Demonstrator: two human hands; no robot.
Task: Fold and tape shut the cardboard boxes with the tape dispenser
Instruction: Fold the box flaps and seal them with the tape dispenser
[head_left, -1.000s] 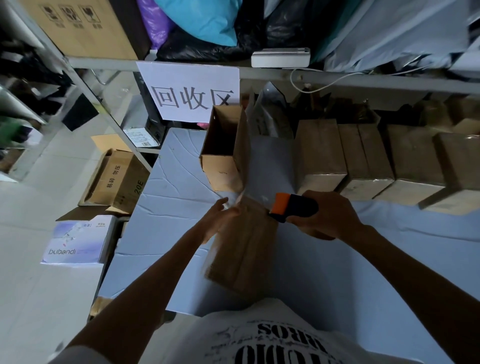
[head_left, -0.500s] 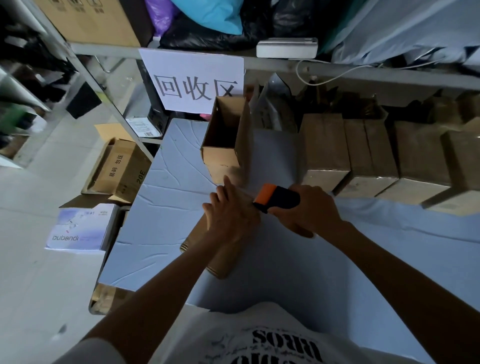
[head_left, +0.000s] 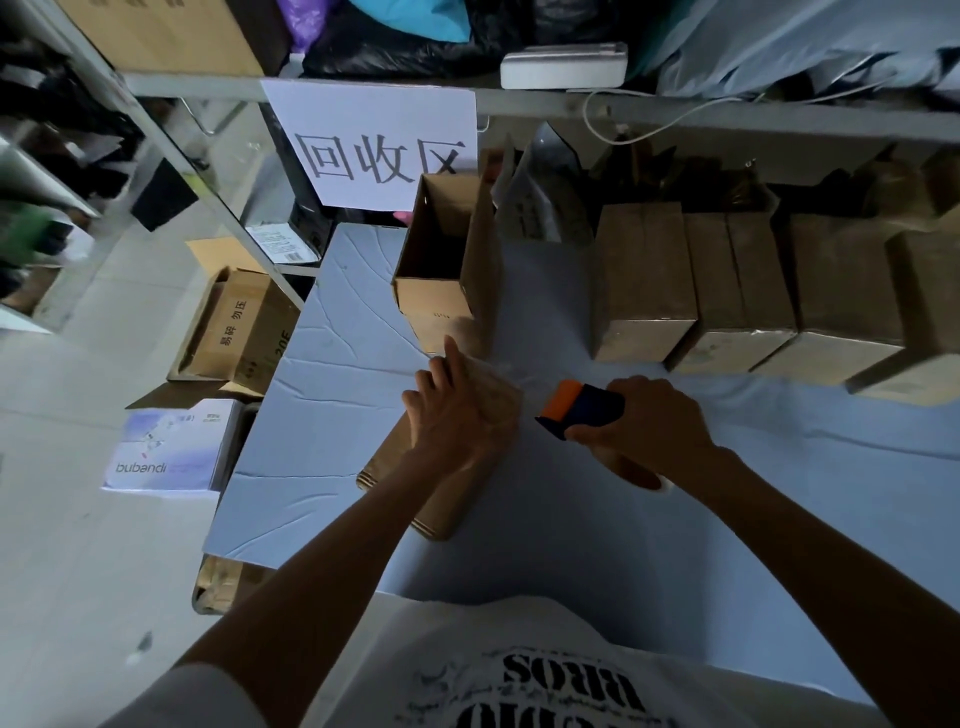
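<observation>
Pressing cardboard box (head_left: 447, 499) onto desk (head_left: 337, 415) with left hand (head_left: 457, 415), fingers straight. Gripping tape dispenser (head_left: 582, 408) in right hand (head_left: 654, 421), fingers wrapped round it. Since half a second ago: dispenser drawn rightward, gap opened between hands. Counted: at least four sealed boxes (head_left: 644, 280) beyond right hand, one open box (head_left: 441, 306) beyond left, one dispenser.

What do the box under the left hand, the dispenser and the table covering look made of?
Box: brown corrugated cardboard, matte; layered edges show at its near corner. Tape dispenser: likely hard plastic, smooth orange and dark parts. Table covering: probably thin pale-blue sheet or paper; creased.
</observation>
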